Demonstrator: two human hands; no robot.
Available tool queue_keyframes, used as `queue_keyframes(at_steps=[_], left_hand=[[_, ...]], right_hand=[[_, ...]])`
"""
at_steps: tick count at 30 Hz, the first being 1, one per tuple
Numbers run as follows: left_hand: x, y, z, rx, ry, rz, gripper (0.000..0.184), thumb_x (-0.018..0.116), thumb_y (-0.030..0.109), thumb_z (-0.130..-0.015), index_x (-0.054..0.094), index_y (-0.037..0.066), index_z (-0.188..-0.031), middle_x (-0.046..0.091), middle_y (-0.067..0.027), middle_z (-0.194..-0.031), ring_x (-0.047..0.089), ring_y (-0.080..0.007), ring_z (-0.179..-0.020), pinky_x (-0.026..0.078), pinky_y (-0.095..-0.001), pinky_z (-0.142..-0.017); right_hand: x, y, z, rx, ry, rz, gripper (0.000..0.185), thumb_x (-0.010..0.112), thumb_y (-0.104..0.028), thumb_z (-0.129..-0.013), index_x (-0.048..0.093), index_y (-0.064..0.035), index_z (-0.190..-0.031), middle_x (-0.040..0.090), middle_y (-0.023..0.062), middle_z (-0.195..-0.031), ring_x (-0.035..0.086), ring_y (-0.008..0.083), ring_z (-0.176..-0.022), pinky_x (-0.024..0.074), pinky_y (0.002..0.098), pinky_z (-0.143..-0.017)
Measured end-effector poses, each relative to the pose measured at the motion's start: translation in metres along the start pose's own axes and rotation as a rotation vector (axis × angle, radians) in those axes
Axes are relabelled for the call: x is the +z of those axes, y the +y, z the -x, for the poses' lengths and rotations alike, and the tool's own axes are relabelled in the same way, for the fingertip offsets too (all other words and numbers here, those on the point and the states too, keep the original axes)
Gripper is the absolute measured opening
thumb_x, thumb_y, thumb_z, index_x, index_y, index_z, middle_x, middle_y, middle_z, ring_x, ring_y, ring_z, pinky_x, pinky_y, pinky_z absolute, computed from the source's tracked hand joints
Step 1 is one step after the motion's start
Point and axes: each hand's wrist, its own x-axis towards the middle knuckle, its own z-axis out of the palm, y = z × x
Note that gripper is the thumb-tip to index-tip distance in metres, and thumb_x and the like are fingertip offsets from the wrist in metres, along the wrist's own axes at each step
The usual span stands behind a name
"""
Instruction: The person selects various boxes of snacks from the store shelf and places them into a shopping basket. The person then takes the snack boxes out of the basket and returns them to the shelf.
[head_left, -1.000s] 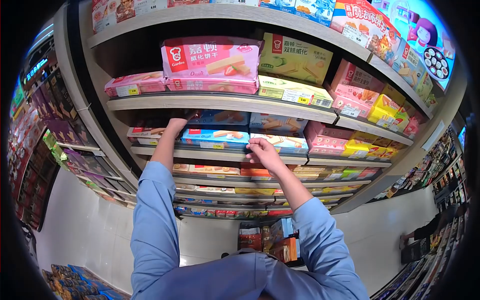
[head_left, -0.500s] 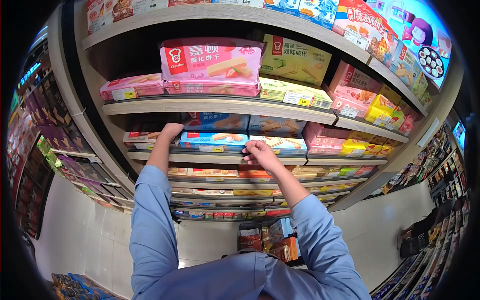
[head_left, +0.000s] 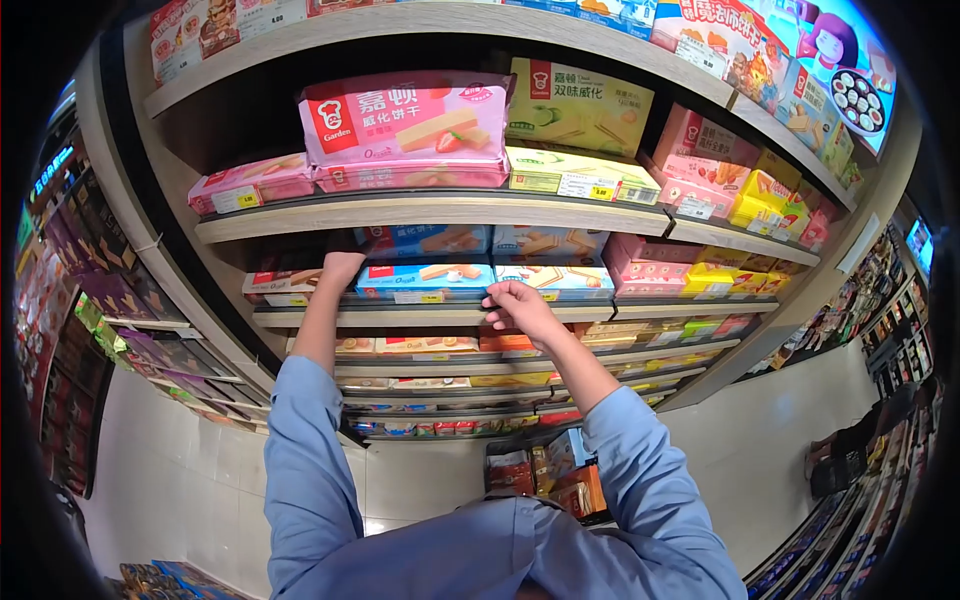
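Note:
My left hand (head_left: 343, 268) reaches into the shelf at the left end of the blue wafer packs; its fingers are hidden in the dark gap behind. Close to it lie a flat blue wafer pack (head_left: 425, 279) and a white-and-red wafer pack (head_left: 283, 284). An upright blue pack (head_left: 432, 240) stands farther back. My right hand (head_left: 520, 308) is at the shelf front, fingers curled and thumb near the index finger, by the seam between the flat blue pack and a white-and-blue wafer pack (head_left: 556, 281). Whether anything is pinched there is hidden.
Above, a shelf board (head_left: 430, 215) carries pink strawberry wafer packs (head_left: 405, 120) and green wafer packs (head_left: 575, 105). Pink boxes (head_left: 650, 270) and yellow packs (head_left: 712, 280) sit to the right. Below are more stocked shelves and a floor-level box of packs (head_left: 545, 475).
The view has shifted slightly, with the upper shelves appearing a little farther left. Both hands stay at nearly the same places along the shelf, and the packs have not visibly moved.

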Motion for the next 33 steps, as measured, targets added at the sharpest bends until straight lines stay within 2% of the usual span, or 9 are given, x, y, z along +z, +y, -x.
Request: queue_keyframes(at_steps=[3, 4, 5, 9, 14, 17, 23, 27, 33], left_hand=[[0.0, 0.018, 0.043, -0.367, 0.14, 0.109, 0.055, 0.068, 0.026, -0.089, 0.049, -0.004, -0.131, 0.058, -0.0228, -0.123, 0.059, -0.0298, -0.105, 0.048, -0.0385, -0.092], [0.012, 0.025, 0.065, -0.203, 0.292, 0.554, 0.053, 0.062, 0.009, -0.091, 0.042, -0.003, -0.138, 0.056, -0.0202, -0.122, 0.059, -0.0245, -0.103, 0.05, -0.0343, -0.089], [0.007, 0.057, 0.094, -0.189, 0.342, 0.667, 0.056, 0.057, -0.002, -0.091, 0.036, -0.001, -0.143, 0.056, -0.0155, -0.122, 0.058, -0.0189, -0.104, 0.049, -0.0293, -0.09], [0.037, 0.111, 0.239, -0.209, 0.267, 0.621, 0.043, 0.049, -0.002, -0.097, 0.04, -0.003, -0.14, 0.06, -0.0132, -0.121, 0.06, -0.0176, -0.105, 0.046, -0.0309, -0.097], [0.074, 0.145, 0.362, -0.535, -0.493, 0.946, 0.04, 0.053, 0.001, -0.096, 0.046, 0.001, -0.135, 0.061, -0.012, -0.122, 0.061, -0.0187, -0.108, 0.047, -0.0314, -0.098], [0.091, 0.156, 0.386, -0.433, -0.723, 0.785, 0.038, 0.057, 0.004, -0.097, 0.049, 0.002, -0.134, 0.062, -0.009, -0.118, 0.06, -0.0149, -0.106, 0.048, -0.0278, -0.093], [0.099, 0.264, 0.309, -0.349, -0.812, 0.741, 0.044, 0.06, 0.005, -0.095, 0.048, 0.0, -0.137, 0.061, -0.0118, -0.126, 0.059, -0.0166, -0.115, 0.047, -0.0309, -0.099], [0.116, 0.365, 0.243, 0.077, -0.639, 0.534, 0.05, 0.062, 0.009, -0.092, 0.047, 0.001, -0.139, 0.057, -0.0209, -0.131, 0.055, -0.0333, -0.126, 0.043, -0.0374, -0.105], [0.182, 0.476, 0.141, 0.374, -0.344, 0.113, 0.071, 0.067, 0.012, -0.084, 0.036, 0.003, -0.147, 0.036, -0.0294, -0.147, 0.035, -0.0455, -0.138, 0.032, -0.048, -0.114]], right_hand=[[-0.008, 0.007, 0.014, -0.025, -0.029, -0.006, 0.02, 0.055, -0.02, -0.102, 0.058, -0.0055, -0.115, 0.067, 0.0041, -0.105, 0.066, 0.0103, -0.081, 0.0574, 0.0241, -0.069], [-0.013, 0.009, 0.022, -0.022, -0.023, -0.033, 0.02, 0.054, -0.02, -0.102, 0.057, -0.0055, -0.116, 0.067, 0.0042, -0.105, 0.067, 0.0105, -0.081, 0.0574, 0.0243, -0.07], [-0.017, 0.012, 0.031, -0.02, -0.013, -0.064, 0.021, 0.054, -0.019, -0.102, 0.057, -0.0055, -0.117, 0.067, 0.0043, -0.106, 0.067, 0.0106, -0.082, 0.0575, 0.0244, -0.07], [-0.047, 0.048, 0.075, 0.016, 0.048, -0.235, 0.024, 0.053, -0.021, -0.103, 0.056, -0.0057, -0.121, 0.067, 0.0042, -0.105, 0.068, 0.0117, -0.083, 0.0573, 0.0249, -0.071], [-0.1, 0.086, 0.133, 0.13, 0.205, -0.39, 0.023, 0.054, -0.024, -0.102, 0.057, -0.0084, -0.119, 0.068, 0.0044, -0.104, 0.068, 0.012, -0.081, 0.0585, 0.0261, -0.069], [-0.14, 0.105, 0.143, 0.13, 0.322, -0.453, 0.021, 0.054, -0.024, -0.102, 0.055, -0.0091, -0.117, 0.069, 0.007, -0.104, 0.071, 0.0158, -0.081, 0.0598, 0.0289, -0.068], [-0.212, 0.059, 0.154, -0.037, 0.417, -0.515, 0.021, 0.054, -0.024, -0.101, 0.051, -0.01, -0.118, 0.067, 0.006, -0.1, 0.069, 0.0151, -0.076, 0.0591, 0.0274, -0.064], [-0.26, 0.043, 0.166, -0.148, 0.347, -0.554, 0.028, 0.053, -0.023, -0.102, 0.048, -0.0084, -0.125, 0.066, 0.0093, -0.105, 0.068, 0.0172, -0.08, 0.0576, 0.0299, -0.07], [-0.317, 0.065, 0.221, -0.134, 0.132, -0.657, 0.026, 0.052, -0.022, -0.102, 0.053, -0.0071, -0.124, 0.066, 0.0097, -0.105, 0.067, 0.0185, -0.084, 0.0554, 0.0317, -0.074]])
